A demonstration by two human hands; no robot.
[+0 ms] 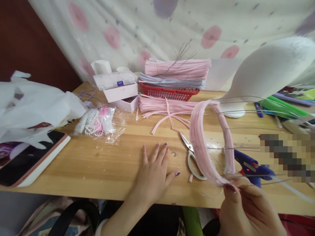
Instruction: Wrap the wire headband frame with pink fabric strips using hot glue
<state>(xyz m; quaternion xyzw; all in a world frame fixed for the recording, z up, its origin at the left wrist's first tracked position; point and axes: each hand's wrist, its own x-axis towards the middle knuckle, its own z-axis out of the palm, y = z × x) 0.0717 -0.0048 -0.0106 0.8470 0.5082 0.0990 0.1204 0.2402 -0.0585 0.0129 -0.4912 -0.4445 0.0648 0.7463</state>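
Observation:
Fingers spread, my left hand lies flat on the wooden table and holds nothing. My right hand pinches the lower end of a pink fuzzy headband between thumb and fingers. The band stands up in a curve, and several thin wires stick out from it toward the right. Behind the band, partly covered by it, are scissors with pale handles, blades pointing away from me. A blue glue gun with a small red light rests just beyond my right hand.
Pink pipe cleaners lie before a red basket stacked with more bundles. A white mannequin head stands back right. On the left are a bag of beads, a phone, a plastic bag and white boxes.

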